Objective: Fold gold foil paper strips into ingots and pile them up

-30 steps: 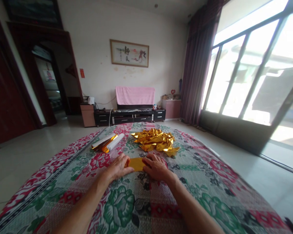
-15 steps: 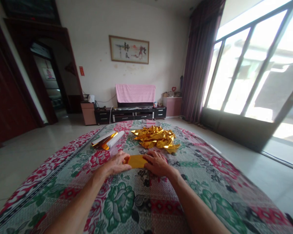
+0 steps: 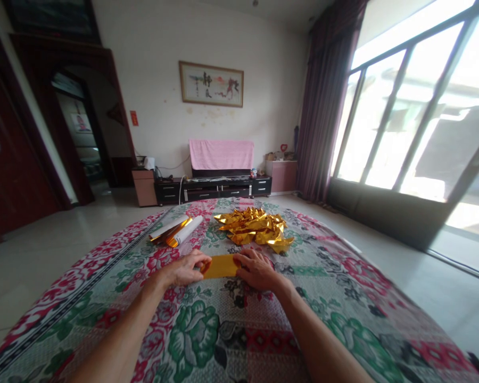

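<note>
A folded strip of gold paper (image 3: pixel 222 266) is stretched between my two hands, low over the flowered tablecloth (image 3: pixel 231 308). My left hand (image 3: pixel 186 267) pinches its left end between thumb and fingers. On the other end, my right hand (image 3: pixel 257 268) is closed with the thumb below and the fingers on top. Just beyond my hands lies a heap of folded shiny gold foil pieces (image 3: pixel 255 226). To its left rest rolled sheets of foil paper (image 3: pixel 179 231), white outside and gold within.
The round table's cloth hangs over its edge. Past the table stand a low black TV cabinet (image 3: pixel 215 189) and a screen draped with a pink towel (image 3: pixel 221 154). A purple curtain (image 3: pixel 323 106) and large windows are on the right; doorways are on the left.
My left hand has shifted slightly left along the gold strip, so more of the strip shows between my hands. The right hand has hardly moved.
</note>
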Demonstrator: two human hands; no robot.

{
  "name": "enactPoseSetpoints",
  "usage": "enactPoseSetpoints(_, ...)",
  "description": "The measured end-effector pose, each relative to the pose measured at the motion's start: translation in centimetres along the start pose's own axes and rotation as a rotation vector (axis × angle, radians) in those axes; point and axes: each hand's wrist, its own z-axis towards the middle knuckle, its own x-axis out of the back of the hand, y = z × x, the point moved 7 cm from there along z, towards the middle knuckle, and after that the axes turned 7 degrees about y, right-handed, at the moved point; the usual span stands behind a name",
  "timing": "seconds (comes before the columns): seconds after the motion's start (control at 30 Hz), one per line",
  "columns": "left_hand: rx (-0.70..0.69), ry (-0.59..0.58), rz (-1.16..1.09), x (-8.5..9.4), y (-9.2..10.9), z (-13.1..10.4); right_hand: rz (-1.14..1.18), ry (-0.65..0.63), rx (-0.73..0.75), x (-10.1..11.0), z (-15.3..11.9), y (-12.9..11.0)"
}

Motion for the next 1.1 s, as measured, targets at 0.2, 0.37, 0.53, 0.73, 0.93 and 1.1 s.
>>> enactPoseSetpoints(0.2,0.097,-0.018,0.007,0.5,0.5,0.2,0.001,-0.007,-0.026,0.1,0.0,-0.1)
enactPoseSetpoints(0.37,0.235,0.210,0.350,-0.5,2.5,1.0,0.007,-0.002,-0.030,-0.1,0.0,0.0)
enactPoseSetpoints(0.53,0.266,0.401,0.554,-2.0,4.3,0.7,0.013,0.019,-0.013,-0.2,0.1,0.1)
enactPoseSetpoints(0.73,0.197,0.322,0.512,-1.3,3.3,0.7,0.009,0.010,-0.015,0.0,0.0,0.0)
enactPoseSetpoints(0.93,0.103,0.118,0.257,-0.4,1.2,0.7,0.000,-0.002,-0.034,0.3,-0.1,-0.2)
enactPoseSetpoints(1.1,0.072,-0.015,0.061,0.4,0.4,-0.1,-0.005,-0.017,-0.041,0.2,0.0,-0.2)
